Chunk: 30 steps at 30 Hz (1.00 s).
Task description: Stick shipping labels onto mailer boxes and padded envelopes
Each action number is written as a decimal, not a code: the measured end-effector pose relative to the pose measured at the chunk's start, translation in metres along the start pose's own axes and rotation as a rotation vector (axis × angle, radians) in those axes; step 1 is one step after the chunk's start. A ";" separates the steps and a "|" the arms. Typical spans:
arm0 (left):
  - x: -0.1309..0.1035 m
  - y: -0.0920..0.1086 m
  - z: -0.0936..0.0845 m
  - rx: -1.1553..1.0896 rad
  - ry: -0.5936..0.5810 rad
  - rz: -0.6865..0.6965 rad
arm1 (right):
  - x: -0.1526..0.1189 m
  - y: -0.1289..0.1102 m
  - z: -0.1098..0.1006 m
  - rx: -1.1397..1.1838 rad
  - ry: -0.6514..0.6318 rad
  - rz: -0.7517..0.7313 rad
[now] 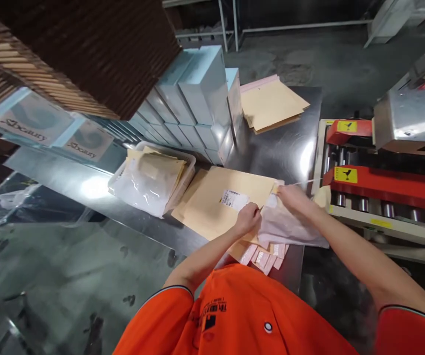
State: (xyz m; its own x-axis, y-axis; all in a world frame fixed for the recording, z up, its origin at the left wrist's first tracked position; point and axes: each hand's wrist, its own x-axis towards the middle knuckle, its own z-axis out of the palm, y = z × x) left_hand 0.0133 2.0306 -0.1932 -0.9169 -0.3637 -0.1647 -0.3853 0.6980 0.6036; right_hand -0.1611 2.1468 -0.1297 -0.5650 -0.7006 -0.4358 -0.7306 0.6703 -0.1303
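Observation:
A pale, crinkled plastic bag (289,227) lies at the right end of the steel table, over part of a large kraft envelope (230,177) with a printed label (234,199). My left hand (248,219) is closed, its fingers pinching the bag's left edge beside the label. At the bag's upper corner my right hand (294,198) is closed on it too; a thin pale strip (308,181) runs out to the right beyond this hand. Several pink-and-white packets (264,258) stick out beneath the bag, close to my body.
A white plastic basket (180,192) of bagged envelopes stands to the left. Behind it rise stacked light-blue boxes (205,88) and brown cardboard (86,54). More kraft envelopes (275,106) lie at the back. A roller conveyor with red guards (390,187) borders the table's right side.

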 end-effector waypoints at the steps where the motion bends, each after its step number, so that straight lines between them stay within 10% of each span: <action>1: -0.002 -0.001 0.001 -0.039 0.046 -0.006 | 0.007 -0.008 0.006 0.024 -0.005 -0.010; 5: -0.010 -0.002 0.003 -0.103 0.166 -0.055 | 0.029 -0.027 0.027 0.140 0.009 -0.007; 13: -0.010 -0.001 -0.004 0.139 -0.122 -0.161 | 0.047 -0.048 0.027 0.522 0.171 0.020; 21: -0.016 0.002 -0.016 0.271 -0.211 -0.191 | -0.052 0.102 0.037 1.064 0.680 0.555; 27: -0.020 0.021 -0.031 0.392 -0.227 -0.221 | -0.121 0.102 0.124 1.395 0.196 0.572; 30: -0.021 0.030 -0.032 0.452 -0.222 -0.225 | -0.115 0.066 0.136 1.394 0.223 0.446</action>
State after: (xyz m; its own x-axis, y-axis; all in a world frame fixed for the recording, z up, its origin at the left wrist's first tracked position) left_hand 0.0238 2.0392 -0.1461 -0.7876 -0.4298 -0.4415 -0.5360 0.8313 0.1470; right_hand -0.0922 2.3046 -0.2095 -0.7785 -0.3146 -0.5430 0.3909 0.4339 -0.8118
